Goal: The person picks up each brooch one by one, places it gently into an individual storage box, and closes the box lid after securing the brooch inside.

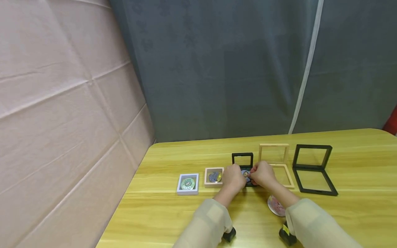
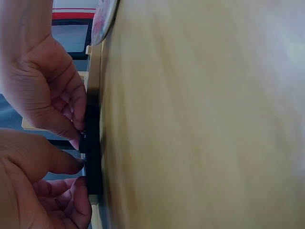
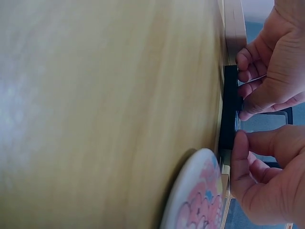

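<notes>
A small black display frame [image 1: 252,185] lies unfolded on the table, its lid [image 1: 243,154] standing up behind. Inside its base is a round badge [image 1: 245,174] with a blue picture, partly covered by fingers. My left hand [image 1: 234,177] grips the left side of this frame, fingers curled at its edge. From the other side my right hand [image 1: 263,174] pinches the badge's edge with thumb and fingertips. Both wrist views show the fingertips close together along the dark frame edge [image 3: 229,107]. A pink-patterned round badge [image 3: 202,200] lies flat near my right forearm.
Left of my hands sit a white frame [image 1: 187,193] with a green badge and a pale wooden-coloured frame [image 1: 214,185] with a blue-grey one. To the right, a light wooden frame [image 1: 274,145] and a larger black frame [image 1: 315,167] stand unfolded. A grey curtain [image 1: 217,69] hangs behind.
</notes>
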A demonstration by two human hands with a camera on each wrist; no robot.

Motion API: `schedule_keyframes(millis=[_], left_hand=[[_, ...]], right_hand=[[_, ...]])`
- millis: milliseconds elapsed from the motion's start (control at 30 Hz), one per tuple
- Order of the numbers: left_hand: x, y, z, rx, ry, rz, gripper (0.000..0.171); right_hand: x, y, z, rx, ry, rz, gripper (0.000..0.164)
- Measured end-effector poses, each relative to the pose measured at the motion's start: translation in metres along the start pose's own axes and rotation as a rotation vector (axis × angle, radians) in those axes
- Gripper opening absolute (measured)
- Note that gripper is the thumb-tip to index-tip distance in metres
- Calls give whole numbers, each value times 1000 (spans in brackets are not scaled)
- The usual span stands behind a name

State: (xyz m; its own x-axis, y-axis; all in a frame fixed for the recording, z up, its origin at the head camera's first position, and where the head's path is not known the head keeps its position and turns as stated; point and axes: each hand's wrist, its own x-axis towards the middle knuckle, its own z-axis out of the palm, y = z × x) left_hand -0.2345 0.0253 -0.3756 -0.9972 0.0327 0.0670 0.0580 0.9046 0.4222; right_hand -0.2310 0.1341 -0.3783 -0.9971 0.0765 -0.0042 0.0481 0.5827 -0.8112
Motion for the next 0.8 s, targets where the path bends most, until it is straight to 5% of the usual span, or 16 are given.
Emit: schedule_keyframes(millis=[533,800], left_hand=[[0,0,0,100,3,47,20],[2,-5,-12,28,14,18,23]], right_hand=[[-2,-1,-5,-39,-50,-4,9],[-10,-4,-13,-124,-72,-73,24]])
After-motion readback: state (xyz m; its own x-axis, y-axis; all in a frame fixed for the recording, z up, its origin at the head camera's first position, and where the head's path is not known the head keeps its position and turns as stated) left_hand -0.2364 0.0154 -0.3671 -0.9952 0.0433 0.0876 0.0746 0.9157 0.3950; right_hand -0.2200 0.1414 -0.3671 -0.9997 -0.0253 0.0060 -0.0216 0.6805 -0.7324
